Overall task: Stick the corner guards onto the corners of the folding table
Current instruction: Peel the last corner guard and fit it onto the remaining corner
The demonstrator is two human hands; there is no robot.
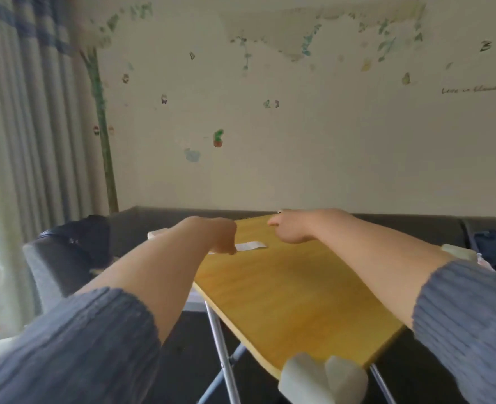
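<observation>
The folding table (293,293) has a yellow wood-look top on metal legs. A pale grey foam corner guard (322,377) sits on its nearest corner. Both my arms reach to the far end of the top. My left hand (219,236) is curled, knuckles down, on one end of a white strip (251,245) lying flat on the table; I cannot tell whether it grips the strip. My right hand (289,228) is curled at the far edge, with a small white bit showing just above it. The picture is blurred, and what the right hand holds is hidden.
A dark grey sofa (386,221) runs behind the table along the wall. A dark bag (77,237) lies at its left end, and a dark blue object (494,243) and a pale block (459,252) at its right. Curtains (22,141) hang at the left.
</observation>
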